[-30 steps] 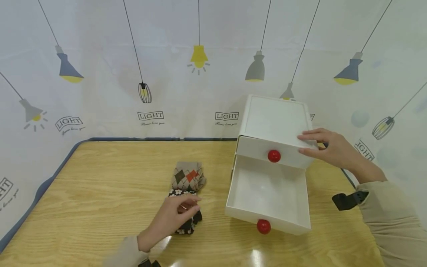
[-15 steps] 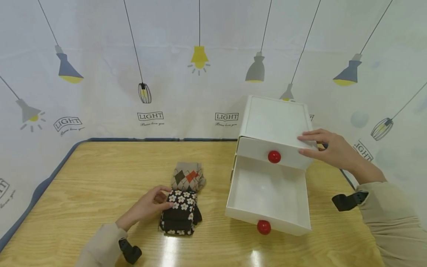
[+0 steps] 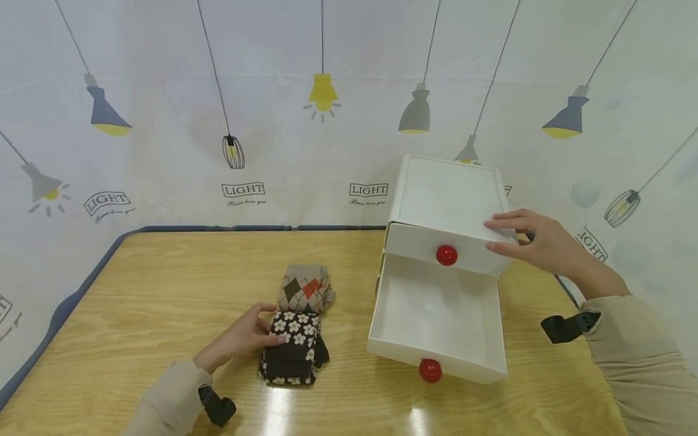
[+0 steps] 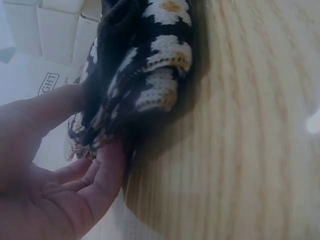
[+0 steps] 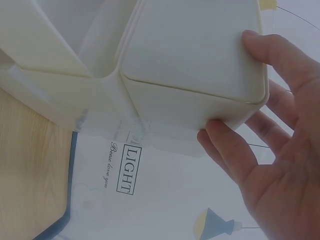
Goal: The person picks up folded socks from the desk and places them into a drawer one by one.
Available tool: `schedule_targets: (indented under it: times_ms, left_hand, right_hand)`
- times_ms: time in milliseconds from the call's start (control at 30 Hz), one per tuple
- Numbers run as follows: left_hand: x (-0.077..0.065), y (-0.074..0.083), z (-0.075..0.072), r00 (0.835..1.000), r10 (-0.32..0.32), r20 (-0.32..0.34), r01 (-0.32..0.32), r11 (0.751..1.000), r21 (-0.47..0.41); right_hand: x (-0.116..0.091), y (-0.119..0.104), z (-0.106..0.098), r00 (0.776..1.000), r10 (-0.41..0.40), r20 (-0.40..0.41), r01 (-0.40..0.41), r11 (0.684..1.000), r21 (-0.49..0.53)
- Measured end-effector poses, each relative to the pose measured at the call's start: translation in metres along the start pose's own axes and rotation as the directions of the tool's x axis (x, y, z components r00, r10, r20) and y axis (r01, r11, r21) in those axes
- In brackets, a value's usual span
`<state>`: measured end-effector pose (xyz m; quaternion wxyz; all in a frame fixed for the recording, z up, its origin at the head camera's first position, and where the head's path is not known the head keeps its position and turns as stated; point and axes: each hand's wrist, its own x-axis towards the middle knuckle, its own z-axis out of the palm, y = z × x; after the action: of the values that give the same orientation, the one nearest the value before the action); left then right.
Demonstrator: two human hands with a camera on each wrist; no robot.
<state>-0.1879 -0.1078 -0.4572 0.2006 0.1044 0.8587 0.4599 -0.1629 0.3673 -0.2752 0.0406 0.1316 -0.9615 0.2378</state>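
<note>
A folded pair of black socks with white flowers (image 3: pixel 294 348) lies on the table in the head view. My left hand (image 3: pixel 242 336) is at their left edge, thumb on top and fingers at the side. The left wrist view shows the socks' folded edge (image 4: pixel 162 75) between the thumb and fingers of that hand (image 4: pixel 55 165). Just beyond lie beige argyle socks (image 3: pixel 305 287). To the right stands a white two-drawer box (image 3: pixel 449 191), its lower drawer (image 3: pixel 436 309) pulled out with nothing inside. My right hand (image 3: pixel 545 242) grips the box's upper right corner, thumb on the front.
Red round knobs mark the upper drawer (image 3: pixel 446 255) and the lower one. The wooden table (image 3: pixel 180 284) has a blue edge at the back and left. A white cloth printed with lamps (image 3: pixel 163 91) hangs behind.
My left hand has moved from above the flowered socks to their left edge, its thumb now over their top. My right hand has stayed on the box.
</note>
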Motion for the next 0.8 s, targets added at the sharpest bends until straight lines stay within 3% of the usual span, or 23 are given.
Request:
schedule_targets:
  times_ms: [233, 600, 800]
  left_hand:
    - [-0.002, -0.003, 0.001, 0.999, 0.011, 0.051, -0.009, 0.999, -0.046]
    - [-0.009, -0.002, -0.001, 0.98, 0.167, 0.106, -0.16, 0.985, -0.065]
    - [-0.016, 0.002, -0.002, 0.969, 0.198, 0.149, -0.178, 0.975, -0.136]
  right_hand:
    - [0.0, -0.002, 0.0, 1.0, 0.0, 0.0, 0.0, 1.0, 0.007]
    - [0.0, -0.001, 0.0, 1.0, 0.006, -0.001, -0.006, 1.0, 0.007]
    - [0.0, -0.001, 0.001, 1.0, 0.007, 0.004, -0.007, 1.0, 0.017]
